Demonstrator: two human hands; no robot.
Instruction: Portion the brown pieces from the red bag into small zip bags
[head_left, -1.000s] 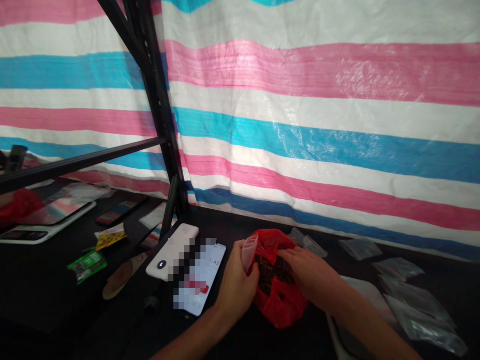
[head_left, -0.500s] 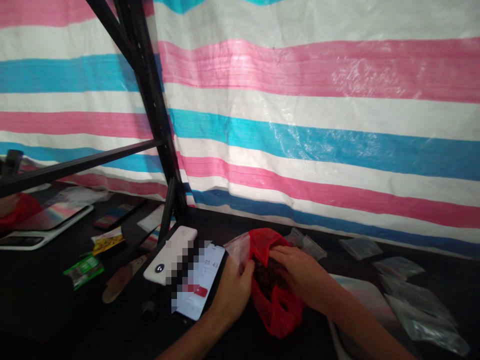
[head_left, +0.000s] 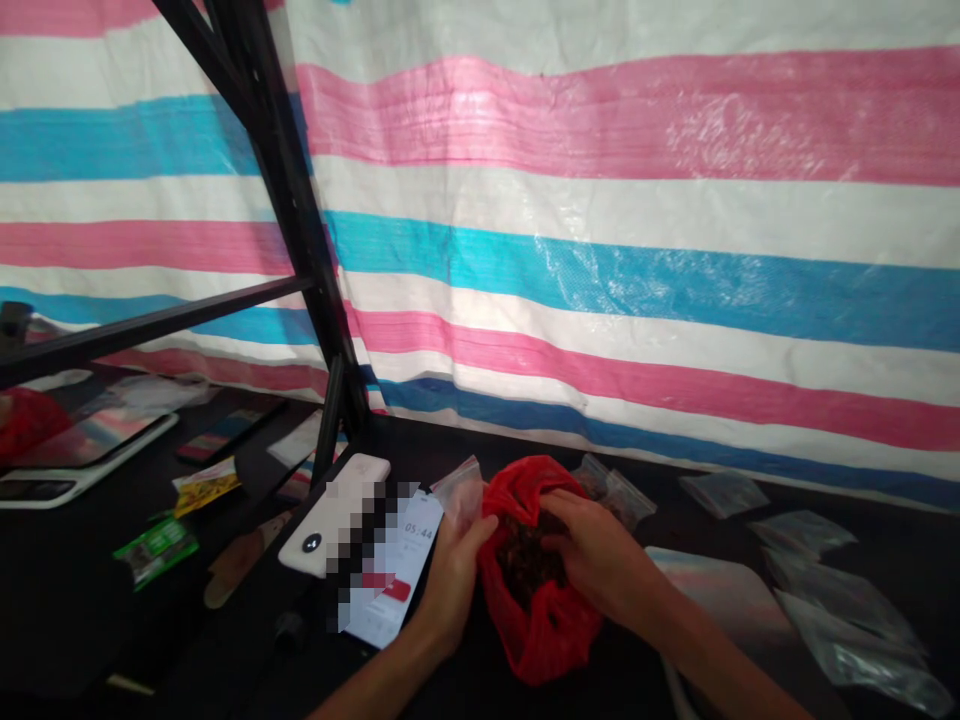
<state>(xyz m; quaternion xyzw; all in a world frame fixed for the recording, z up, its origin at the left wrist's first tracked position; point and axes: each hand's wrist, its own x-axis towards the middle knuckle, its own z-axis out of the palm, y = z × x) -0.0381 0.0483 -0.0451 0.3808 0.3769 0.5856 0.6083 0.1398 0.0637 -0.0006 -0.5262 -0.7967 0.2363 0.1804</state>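
A red plastic bag (head_left: 551, 640) stands with its mouth open, full of small dark brown dried pieces (head_left: 525, 560). My right hand (head_left: 600, 545) reaches into the mouth from the right, fingers curled at the pieces; what its fingertips pinch is hidden. On the bag's left, my left hand (head_left: 454, 570) is closed on a small clear zip bag (head_left: 461, 495), which sticks up above the fingers. The thumb lies close to the red bag's rim.
Left of my hands lie a lit phone (head_left: 397, 570) and a white power bank (head_left: 337, 515). Small filled zip bags (head_left: 619, 490) sit behind the red bag. Several flat clear bags (head_left: 840, 600) and a silvery-topped scale (head_left: 720, 600) are at right. A black frame post (head_left: 300, 220) rises left.
The left hand with the zip bag has shifted slightly left, away from the red bag's mouth. More of the brown pieces now show. The right hand stays in the bag.
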